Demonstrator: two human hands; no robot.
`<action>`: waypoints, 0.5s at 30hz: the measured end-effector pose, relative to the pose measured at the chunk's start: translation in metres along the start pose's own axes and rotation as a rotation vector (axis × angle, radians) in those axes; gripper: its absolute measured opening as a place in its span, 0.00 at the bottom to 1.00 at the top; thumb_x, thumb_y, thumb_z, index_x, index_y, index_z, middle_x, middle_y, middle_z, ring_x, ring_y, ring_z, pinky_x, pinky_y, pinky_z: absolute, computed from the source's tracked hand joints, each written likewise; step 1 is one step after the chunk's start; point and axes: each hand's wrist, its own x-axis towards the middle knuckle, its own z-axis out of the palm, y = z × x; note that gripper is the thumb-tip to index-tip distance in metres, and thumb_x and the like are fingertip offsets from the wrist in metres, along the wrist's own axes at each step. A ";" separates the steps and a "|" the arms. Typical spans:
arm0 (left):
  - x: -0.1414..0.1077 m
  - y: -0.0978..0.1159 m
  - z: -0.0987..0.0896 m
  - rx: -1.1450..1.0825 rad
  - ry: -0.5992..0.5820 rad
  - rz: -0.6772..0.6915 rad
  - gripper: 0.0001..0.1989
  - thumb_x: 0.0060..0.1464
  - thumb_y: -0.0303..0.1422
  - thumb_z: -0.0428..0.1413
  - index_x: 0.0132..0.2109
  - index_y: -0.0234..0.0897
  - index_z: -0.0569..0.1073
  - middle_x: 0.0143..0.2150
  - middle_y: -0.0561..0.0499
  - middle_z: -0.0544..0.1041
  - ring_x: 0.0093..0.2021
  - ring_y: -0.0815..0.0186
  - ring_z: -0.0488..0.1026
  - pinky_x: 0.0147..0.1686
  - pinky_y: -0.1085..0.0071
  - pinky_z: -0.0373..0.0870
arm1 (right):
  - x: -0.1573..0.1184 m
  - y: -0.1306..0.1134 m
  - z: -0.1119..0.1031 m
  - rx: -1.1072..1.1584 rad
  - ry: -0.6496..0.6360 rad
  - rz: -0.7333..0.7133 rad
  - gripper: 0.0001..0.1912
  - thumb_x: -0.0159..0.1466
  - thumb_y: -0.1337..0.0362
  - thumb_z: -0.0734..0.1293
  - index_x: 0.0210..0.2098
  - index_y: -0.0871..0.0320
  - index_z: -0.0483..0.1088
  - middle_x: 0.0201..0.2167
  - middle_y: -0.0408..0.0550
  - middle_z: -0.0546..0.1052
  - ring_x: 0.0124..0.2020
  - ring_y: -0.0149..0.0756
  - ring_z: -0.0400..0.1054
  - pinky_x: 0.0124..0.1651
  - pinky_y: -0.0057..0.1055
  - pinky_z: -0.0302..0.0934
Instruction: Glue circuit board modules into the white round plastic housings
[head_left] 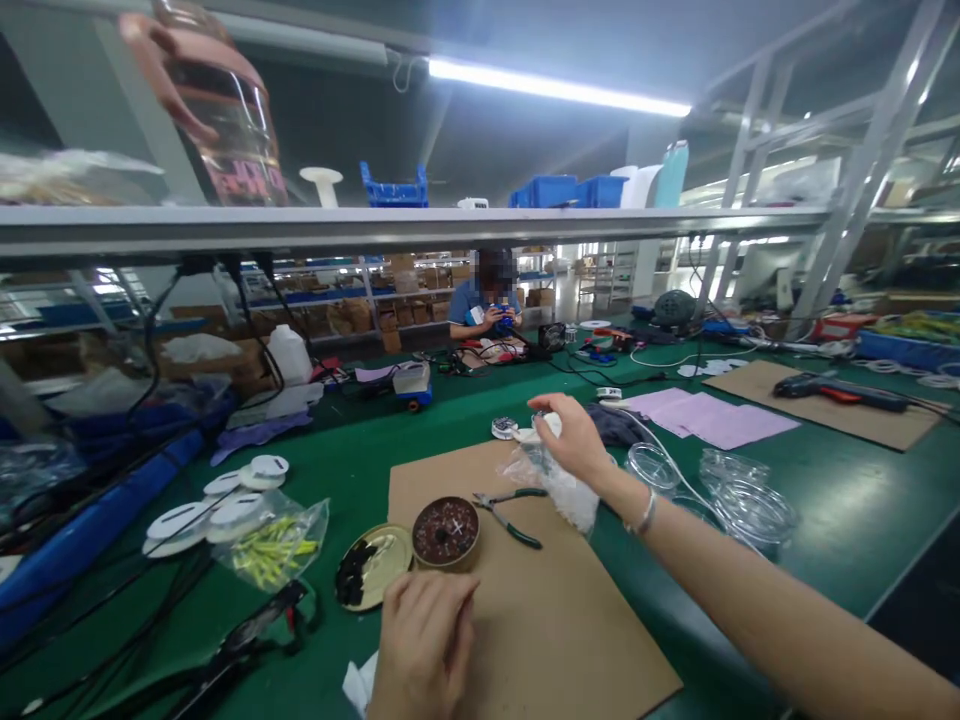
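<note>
My right hand [574, 442] is stretched forward over the back of the cardboard sheet [555, 625], with thumb and forefinger curved round a small white part [553, 424]. Beneath it lies a crumpled clear plastic bag [566, 490]. My left hand [427, 640] hovers at the near side, its fingers bent and pressed together; whatever they hold is hidden. Just beyond it stands a round tin [446, 533] with a dark brown content. A gold lid [386, 565] bearing small black pieces sits left of the tin. Green-handled pliers [514, 515] rest open to its right.
White discs [236, 515] and a bag of yellow-green pieces [274, 545] lie left, near a black tool [247, 640]. Clear round covers [754, 510], purple sheets [712, 418] and a glue gun [840, 392] are right. A shelf [450, 228] crosses above; a person [487, 305] works opposite.
</note>
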 end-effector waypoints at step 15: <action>0.006 -0.003 0.012 -0.126 0.062 -0.013 0.14 0.48 0.20 0.46 0.40 0.38 0.69 0.29 0.50 0.75 0.30 0.63 0.68 0.36 0.63 0.60 | 0.069 0.116 0.051 -0.541 -0.684 0.477 0.15 0.66 0.60 0.66 0.49 0.61 0.68 0.48 0.51 0.72 0.47 0.41 0.69 0.48 0.44 0.66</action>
